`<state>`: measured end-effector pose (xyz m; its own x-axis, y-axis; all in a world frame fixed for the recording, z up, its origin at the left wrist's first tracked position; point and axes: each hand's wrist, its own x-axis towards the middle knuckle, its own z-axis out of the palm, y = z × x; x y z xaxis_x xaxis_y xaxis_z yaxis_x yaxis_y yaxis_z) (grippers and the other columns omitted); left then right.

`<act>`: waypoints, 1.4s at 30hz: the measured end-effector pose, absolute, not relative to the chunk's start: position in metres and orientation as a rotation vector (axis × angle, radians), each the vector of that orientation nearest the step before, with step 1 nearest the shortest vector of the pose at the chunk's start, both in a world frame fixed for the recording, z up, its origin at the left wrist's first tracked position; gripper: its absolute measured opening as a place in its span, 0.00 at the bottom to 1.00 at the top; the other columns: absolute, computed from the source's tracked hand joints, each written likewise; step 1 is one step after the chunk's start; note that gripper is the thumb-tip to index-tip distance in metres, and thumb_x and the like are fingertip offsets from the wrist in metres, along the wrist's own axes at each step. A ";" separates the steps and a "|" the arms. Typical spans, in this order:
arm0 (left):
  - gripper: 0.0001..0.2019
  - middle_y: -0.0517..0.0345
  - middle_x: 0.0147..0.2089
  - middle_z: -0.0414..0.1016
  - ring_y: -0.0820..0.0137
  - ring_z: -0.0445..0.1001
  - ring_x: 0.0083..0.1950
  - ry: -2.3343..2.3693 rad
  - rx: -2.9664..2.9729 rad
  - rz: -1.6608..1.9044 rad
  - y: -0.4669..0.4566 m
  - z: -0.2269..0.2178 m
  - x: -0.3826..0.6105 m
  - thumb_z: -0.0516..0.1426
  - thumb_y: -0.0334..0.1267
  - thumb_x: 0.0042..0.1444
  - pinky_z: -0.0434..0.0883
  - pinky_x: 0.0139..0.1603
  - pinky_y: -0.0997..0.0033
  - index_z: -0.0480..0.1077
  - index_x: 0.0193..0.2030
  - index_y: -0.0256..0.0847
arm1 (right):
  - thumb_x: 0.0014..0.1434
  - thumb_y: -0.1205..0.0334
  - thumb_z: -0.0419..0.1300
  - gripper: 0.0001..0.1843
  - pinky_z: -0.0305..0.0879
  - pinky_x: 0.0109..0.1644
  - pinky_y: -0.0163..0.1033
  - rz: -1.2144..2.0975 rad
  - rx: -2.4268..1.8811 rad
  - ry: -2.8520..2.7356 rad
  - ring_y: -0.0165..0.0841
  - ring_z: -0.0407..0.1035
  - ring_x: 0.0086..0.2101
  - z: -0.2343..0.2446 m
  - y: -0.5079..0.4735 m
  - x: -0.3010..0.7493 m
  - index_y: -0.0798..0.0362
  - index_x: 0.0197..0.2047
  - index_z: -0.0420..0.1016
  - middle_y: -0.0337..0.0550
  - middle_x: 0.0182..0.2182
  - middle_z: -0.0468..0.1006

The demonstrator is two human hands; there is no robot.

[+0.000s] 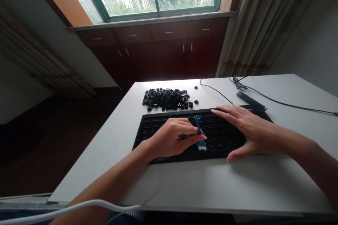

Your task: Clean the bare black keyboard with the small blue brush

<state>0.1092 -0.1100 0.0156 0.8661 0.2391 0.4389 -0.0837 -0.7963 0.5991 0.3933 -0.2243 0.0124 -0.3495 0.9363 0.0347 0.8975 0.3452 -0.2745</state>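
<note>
A black keyboard [220, 128] with its keycaps off lies across the white table, its key sockets bare. Pinched between the thumb and fingers of my left hand [175, 135] is a small blue brush [197, 121], held over the middle of the keyboard. Pale bristles show at the brush's near end, just above the lower key rows. My right hand [245, 126] is spread over the keyboard's right part, fingertips at the far edge and thumb at the near edge. Behind the keyboard sits a heap of loose black keycaps [167, 98].
A few single keycaps [196, 102] lie right of the heap. A black cable [239, 83] coils at the table's back right, beside a long black piece [250, 100]. A white cord [87, 205] crosses the lower left, near the front table edge.
</note>
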 end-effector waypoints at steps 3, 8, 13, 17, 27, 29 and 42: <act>0.08 0.55 0.37 0.85 0.73 0.77 0.33 0.099 2.398 0.660 -0.109 0.015 0.110 0.61 0.36 0.66 0.73 0.36 0.72 0.81 0.39 0.38 | 0.44 0.23 0.66 0.68 0.52 0.71 0.71 0.310 -1.669 -2.434 0.64 0.49 0.71 0.013 -0.224 0.393 0.39 0.79 0.43 0.53 0.75 0.52; 0.09 0.56 0.39 0.85 0.73 0.77 0.34 0.059 2.495 0.692 -0.108 0.016 0.110 0.60 0.36 0.67 0.73 0.39 0.70 0.81 0.37 0.39 | 0.44 0.22 0.66 0.68 0.53 0.70 0.70 0.305 -1.682 -2.433 0.62 0.49 0.71 0.012 -0.225 0.394 0.37 0.79 0.41 0.51 0.75 0.51; 0.07 0.57 0.40 0.86 0.73 0.78 0.35 0.034 2.475 0.711 -0.108 0.016 0.109 0.61 0.35 0.67 0.73 0.40 0.71 0.81 0.39 0.39 | 0.43 0.22 0.66 0.69 0.53 0.71 0.69 0.311 -1.680 -2.436 0.62 0.49 0.71 0.011 -0.225 0.395 0.37 0.79 0.41 0.50 0.75 0.51; 0.06 0.57 0.41 0.86 0.73 0.79 0.36 -0.033 2.447 0.722 -0.109 0.014 0.109 0.62 0.34 0.65 0.74 0.41 0.71 0.82 0.43 0.39 | 0.43 0.22 0.66 0.68 0.54 0.70 0.69 0.305 -1.695 -2.429 0.62 0.49 0.71 0.011 -0.226 0.396 0.35 0.79 0.41 0.49 0.75 0.51; 0.06 0.58 0.38 0.85 0.73 0.76 0.34 -0.068 2.594 0.821 -0.101 0.011 0.108 0.62 0.36 0.65 0.74 0.40 0.70 0.82 0.40 0.40 | 0.42 0.23 0.67 0.69 0.54 0.70 0.70 0.328 -1.711 -2.410 0.63 0.48 0.71 0.009 -0.225 0.396 0.35 0.79 0.42 0.49 0.76 0.51; 0.05 0.57 0.38 0.85 0.73 0.75 0.34 -0.064 2.616 0.839 -0.100 0.011 0.107 0.62 0.35 0.65 0.74 0.39 0.70 0.82 0.41 0.40 | 0.42 0.23 0.67 0.69 0.54 0.70 0.70 0.337 -1.699 -2.413 0.62 0.48 0.71 0.010 -0.225 0.395 0.35 0.79 0.41 0.48 0.76 0.51; 0.07 0.56 0.38 0.85 0.72 0.78 0.34 0.034 2.697 0.948 -0.095 0.010 0.107 0.62 0.36 0.65 0.75 0.40 0.69 0.82 0.38 0.40 | 0.43 0.22 0.66 0.68 0.53 0.71 0.68 0.330 -1.729 -2.435 0.59 0.46 0.72 0.010 -0.225 0.395 0.34 0.79 0.39 0.47 0.76 0.49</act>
<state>0.1069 -0.0951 0.0097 0.7843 0.1141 0.6098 -0.0707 -0.9601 0.2707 0.3955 -0.2251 0.0104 -0.3313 0.9434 -0.0152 0.9133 0.3166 -0.2561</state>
